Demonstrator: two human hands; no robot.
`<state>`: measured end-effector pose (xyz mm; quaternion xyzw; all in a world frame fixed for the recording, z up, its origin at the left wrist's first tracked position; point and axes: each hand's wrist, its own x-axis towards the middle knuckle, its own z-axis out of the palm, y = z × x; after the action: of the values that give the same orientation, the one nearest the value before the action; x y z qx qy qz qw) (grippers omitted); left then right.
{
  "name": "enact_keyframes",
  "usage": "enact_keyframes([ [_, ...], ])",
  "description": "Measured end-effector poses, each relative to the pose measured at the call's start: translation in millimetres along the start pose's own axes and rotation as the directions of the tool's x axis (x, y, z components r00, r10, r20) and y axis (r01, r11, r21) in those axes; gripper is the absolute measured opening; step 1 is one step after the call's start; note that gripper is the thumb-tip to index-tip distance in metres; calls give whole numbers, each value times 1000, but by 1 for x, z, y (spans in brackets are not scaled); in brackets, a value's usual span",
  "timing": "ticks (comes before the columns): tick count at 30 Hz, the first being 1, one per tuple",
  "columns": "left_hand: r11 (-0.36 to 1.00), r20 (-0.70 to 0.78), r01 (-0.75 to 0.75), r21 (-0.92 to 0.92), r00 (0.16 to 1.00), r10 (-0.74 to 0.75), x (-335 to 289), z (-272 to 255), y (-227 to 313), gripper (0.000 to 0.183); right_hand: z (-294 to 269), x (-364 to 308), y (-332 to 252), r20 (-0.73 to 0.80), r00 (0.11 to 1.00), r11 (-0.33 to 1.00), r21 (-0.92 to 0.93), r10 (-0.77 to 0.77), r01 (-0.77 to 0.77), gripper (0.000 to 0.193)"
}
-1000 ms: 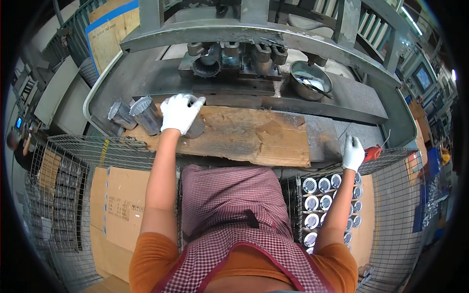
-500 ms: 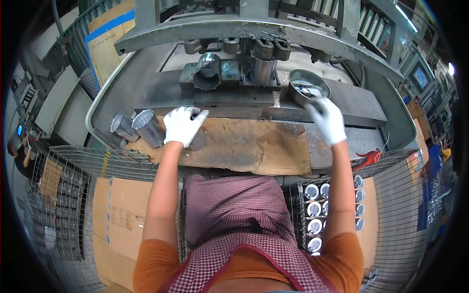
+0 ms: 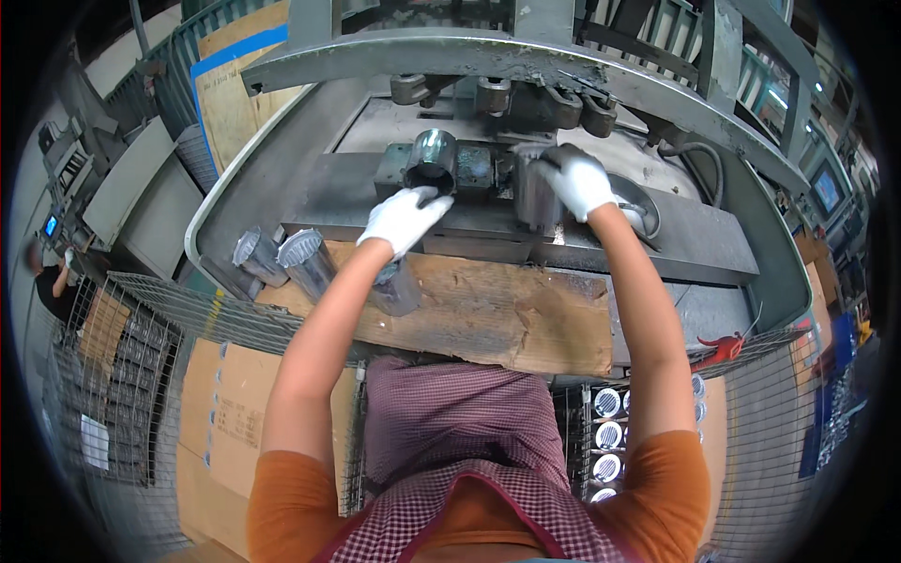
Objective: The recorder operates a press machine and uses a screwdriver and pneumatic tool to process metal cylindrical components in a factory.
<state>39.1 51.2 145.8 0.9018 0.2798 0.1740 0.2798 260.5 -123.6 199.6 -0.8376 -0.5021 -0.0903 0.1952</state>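
Where the grey steel press arches over its dark bed, a worn, splintery wooden board lies across the front edge, above a wire-mesh crate and brown cardboard. Three dull metal cylinders stand on the board's left end, the nearest partly hidden by the left forearm. The left hand, in a white glove, rests fingers half spread just below the open-mouthed metal sleeve lying in the fixture, touching its rim. The gloved right hand closes around an upright metal cylinder beside it.
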Motion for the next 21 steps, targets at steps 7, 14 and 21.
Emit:
enact_keyframes([
  [7, 988, -24, 153, 20, 988, -152, 73, 32, -3, 68, 47, -96, -38, -185, 950, 961, 65, -253, 269, 27],
  [14, 982, -495, 186, -22, 852, -172, 79, 23, -41, 41, 76, -151, -58, 22, 996, 975, 207, -82, 76, 31],
  [21, 784, -367, -189, 591, 802, 471, 37, -3, 20, 26, 58, -83, -34, 23, 995, 979, 177, 97, -100, 59],
])
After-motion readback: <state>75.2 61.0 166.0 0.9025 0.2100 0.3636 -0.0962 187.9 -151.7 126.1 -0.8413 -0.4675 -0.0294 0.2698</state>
